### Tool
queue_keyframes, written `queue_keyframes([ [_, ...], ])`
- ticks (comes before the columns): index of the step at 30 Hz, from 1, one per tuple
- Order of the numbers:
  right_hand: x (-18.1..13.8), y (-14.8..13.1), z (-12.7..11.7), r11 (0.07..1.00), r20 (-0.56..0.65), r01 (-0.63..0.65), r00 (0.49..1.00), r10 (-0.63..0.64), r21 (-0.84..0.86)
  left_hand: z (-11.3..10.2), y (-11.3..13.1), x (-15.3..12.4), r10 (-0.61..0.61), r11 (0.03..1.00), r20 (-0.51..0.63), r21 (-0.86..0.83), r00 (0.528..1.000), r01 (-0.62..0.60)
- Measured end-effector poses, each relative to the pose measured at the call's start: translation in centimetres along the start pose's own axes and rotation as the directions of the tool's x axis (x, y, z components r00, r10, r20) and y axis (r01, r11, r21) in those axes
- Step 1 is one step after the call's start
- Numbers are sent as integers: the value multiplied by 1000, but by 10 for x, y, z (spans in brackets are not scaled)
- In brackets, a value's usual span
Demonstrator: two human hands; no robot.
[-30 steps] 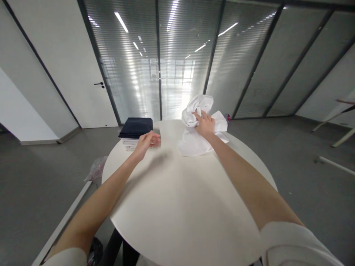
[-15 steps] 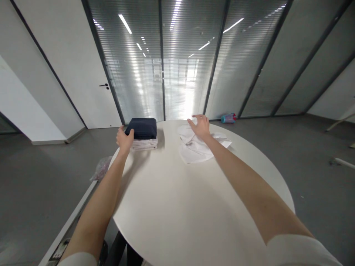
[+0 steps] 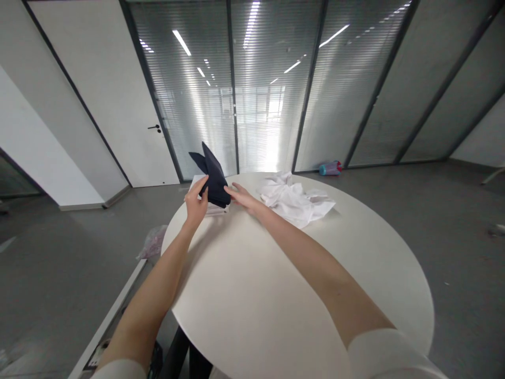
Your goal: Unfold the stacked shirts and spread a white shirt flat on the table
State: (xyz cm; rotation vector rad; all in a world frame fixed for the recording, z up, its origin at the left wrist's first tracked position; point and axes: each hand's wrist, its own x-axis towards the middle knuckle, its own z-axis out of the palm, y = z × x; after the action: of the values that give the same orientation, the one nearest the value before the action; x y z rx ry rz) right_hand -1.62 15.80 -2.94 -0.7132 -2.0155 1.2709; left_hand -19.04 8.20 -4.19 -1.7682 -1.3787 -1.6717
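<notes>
A folded dark navy cloth (image 3: 215, 181) is tilted up at the far left of the round table, its upper layers fanned apart. My left hand (image 3: 196, 202) grips its left side between thumb and fingers. On its right side my right hand (image 3: 241, 197) pinches the edge, thumb in front. Beneath the navy cloth, a stack of folded white cloth (image 3: 216, 210) lies on the table, mostly covered by the cloth and my hands. To the right rests a crumpled white cloth (image 3: 295, 200), apart from both hands.
The white round table (image 3: 268, 284) spreads out before me. A clear plastic bag (image 3: 153, 242) is beyond its left edge. On the floor by the glass wall lies a blue and red object (image 3: 330, 168). A door (image 3: 130, 105) stands at the left.
My right hand has moved left from the crumpled white cloth to the navy cloth. The navy cloth, flat on the stack before, is now lifted and tilted between both hands.
</notes>
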Motion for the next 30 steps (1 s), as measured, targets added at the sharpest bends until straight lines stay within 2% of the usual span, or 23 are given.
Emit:
queue_keyframes([
  [4,-15,-3,-9,972,-25,-45,998,52,229,3,43,-2,202,973,54,-122,978,-194],
  [8,-55,-12,-42,924,-36,-57,996,76,378,9,84,-9,353,908,145,-293,924,-300],
  [11,-97,-20,-70,882,40,-129,991,124,454,18,108,-19,417,868,257,-398,872,-298],
  [13,-122,-25,-84,881,53,-161,987,153,445,23,120,-25,450,843,348,-471,822,-262],
  [16,-148,-28,-97,909,-77,-149,978,193,389,29,134,-31,465,817,422,-543,778,-194],
  [18,-159,-26,-110,908,-218,-128,949,229,399,30,137,-33,438,818,406,-550,802,-169],
  [20,-167,-22,-130,901,-336,-109,903,266,419,28,134,-31,382,835,358,-528,852,-152],
  [22,-174,-14,-159,909,-382,-121,879,285,399,23,126,-27,290,863,277,-490,916,-125],
  [24,-179,-5,-190,937,-440,-174,847,299,302,17,116,-23,147,897,159,-438,976,-64],
  [26,-181,4,-214,967,-661,-223,709,246,120,15,107,-20,4,924,75,-381,997,25],
  [27,-181,7,-220,970,-764,-241,622,169,18,16,105,-20,-33,933,83,-354,996,60],
  [28,-181,9,-222,966,-825,-248,560,75,-80,19,104,-22,-38,941,138,-329,990,82],
  [29,-180,11,-220,955,-829,-242,559,-7,-172,22,105,-25,-13,947,235,-309,972,88],
  [30,-180,12,-213,940,-779,-230,625,-57,-253,27,107,-31,35,953,355,-294,934,76],
])
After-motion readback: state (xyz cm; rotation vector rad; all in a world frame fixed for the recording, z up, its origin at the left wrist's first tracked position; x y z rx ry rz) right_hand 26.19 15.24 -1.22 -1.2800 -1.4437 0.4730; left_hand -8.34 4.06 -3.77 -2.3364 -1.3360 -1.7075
